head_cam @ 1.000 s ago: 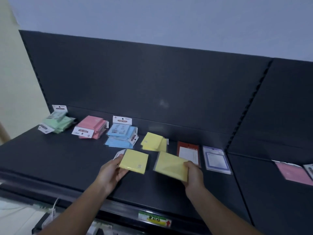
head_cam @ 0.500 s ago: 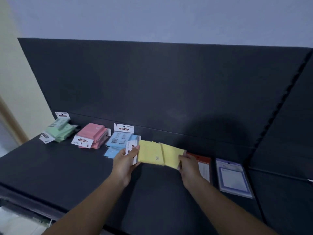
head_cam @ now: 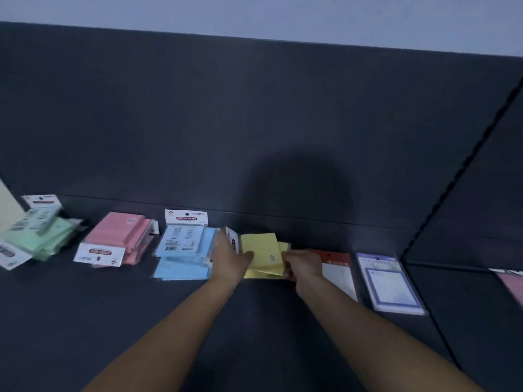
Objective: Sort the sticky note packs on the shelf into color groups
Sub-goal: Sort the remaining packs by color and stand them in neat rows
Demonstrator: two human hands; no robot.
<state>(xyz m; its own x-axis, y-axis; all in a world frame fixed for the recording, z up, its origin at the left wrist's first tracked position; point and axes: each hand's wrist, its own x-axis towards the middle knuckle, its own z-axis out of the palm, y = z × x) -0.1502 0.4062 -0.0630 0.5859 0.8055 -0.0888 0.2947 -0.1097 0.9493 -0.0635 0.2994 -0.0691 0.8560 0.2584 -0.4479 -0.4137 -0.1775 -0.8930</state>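
Yellow packs (head_cam: 263, 251): piled on the shelf (head_cam: 99, 321).
Left grip (head_cam: 229, 258): pinches their left edge, fingertips hidden.
Right grip (head_cam: 304, 265): curled on their right edge, blurred.
Green packs (head_cam: 42, 239): far left of them, cropped.

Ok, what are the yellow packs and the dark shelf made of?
Yellow packs: probably paper, matte and flat, stacked in thin square pads; any wrap is too blurred to tell. Shelf: looks like painted metal, smooth dark matte, with a slotted upright strip.
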